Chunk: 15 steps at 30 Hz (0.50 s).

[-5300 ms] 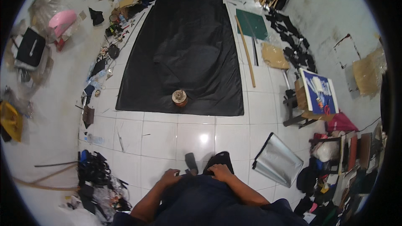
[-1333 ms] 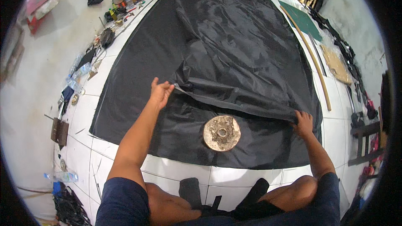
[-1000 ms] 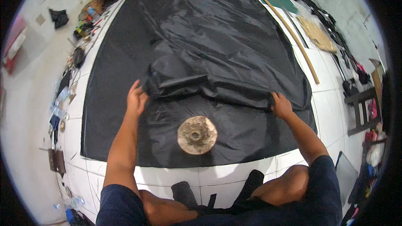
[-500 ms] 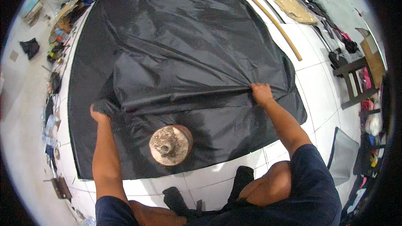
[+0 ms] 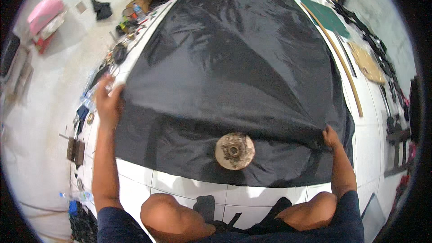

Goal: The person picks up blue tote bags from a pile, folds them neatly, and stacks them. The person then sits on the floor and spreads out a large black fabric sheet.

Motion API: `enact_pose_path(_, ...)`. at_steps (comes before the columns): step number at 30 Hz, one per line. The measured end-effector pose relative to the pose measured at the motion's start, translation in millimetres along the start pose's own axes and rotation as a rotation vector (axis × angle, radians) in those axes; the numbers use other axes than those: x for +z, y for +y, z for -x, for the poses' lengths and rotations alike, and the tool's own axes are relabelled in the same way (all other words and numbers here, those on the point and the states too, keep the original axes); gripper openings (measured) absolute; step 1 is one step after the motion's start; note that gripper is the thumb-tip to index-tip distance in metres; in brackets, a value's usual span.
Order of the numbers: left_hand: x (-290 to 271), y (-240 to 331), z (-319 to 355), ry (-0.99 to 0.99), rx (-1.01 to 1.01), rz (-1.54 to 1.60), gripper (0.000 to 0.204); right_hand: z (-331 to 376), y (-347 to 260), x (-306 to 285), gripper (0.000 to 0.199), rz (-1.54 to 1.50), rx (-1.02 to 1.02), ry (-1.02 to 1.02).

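Note:
A large sheet of black, slightly shiny fabric (image 5: 234, 76) is spread over the floor in front of me, with its upper layer raised and stretched between my hands. At its left edge my left hand (image 5: 109, 103), slightly blurred, is closed on the fabric beside the thumb. My right hand (image 5: 331, 137) pinches the same layer at the right, near the sheet's near corner. A fold with a dark shadow beneath runs between the two hands. On the near part of the fabric stands a round, stained off-white object (image 5: 234, 151) with a small central hub; its kind is unclear.
White floor tiles (image 5: 180, 180) border the fabric. Along its right side lie a long wooden stick (image 5: 337, 54), a green mat (image 5: 325, 17) and a tan flat piece (image 5: 366, 63). Tools and clutter (image 5: 128, 22) line the left side. A dark wooden frame (image 5: 398, 146) is at the right.
My left hand has moved forward with the fabric's edge, and my right hand has drawn its part nearer and outward. The layer is now stretched wider. The view has shifted left.

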State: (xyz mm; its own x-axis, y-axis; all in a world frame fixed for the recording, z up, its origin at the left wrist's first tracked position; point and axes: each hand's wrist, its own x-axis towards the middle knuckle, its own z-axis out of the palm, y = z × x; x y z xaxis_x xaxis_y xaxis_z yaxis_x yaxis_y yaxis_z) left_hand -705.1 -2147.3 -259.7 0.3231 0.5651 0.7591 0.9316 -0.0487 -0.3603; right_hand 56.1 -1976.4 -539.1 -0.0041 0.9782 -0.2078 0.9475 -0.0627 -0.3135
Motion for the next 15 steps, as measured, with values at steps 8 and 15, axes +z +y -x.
enact_pose_path(8, 53.6, 64.8, 232.2, 0.228, -1.750, 0.537, 0.037, 4.2, 14.7, -25.3, 0.020, -0.061, -0.162, 0.283)
enact_pose_path(15, 132.8, 63.3, 185.4, 0.406, -2.000, 2.048, 0.058, 26.2, 89.4, -23.1, 0.020, 0.133, -0.144, 0.191)
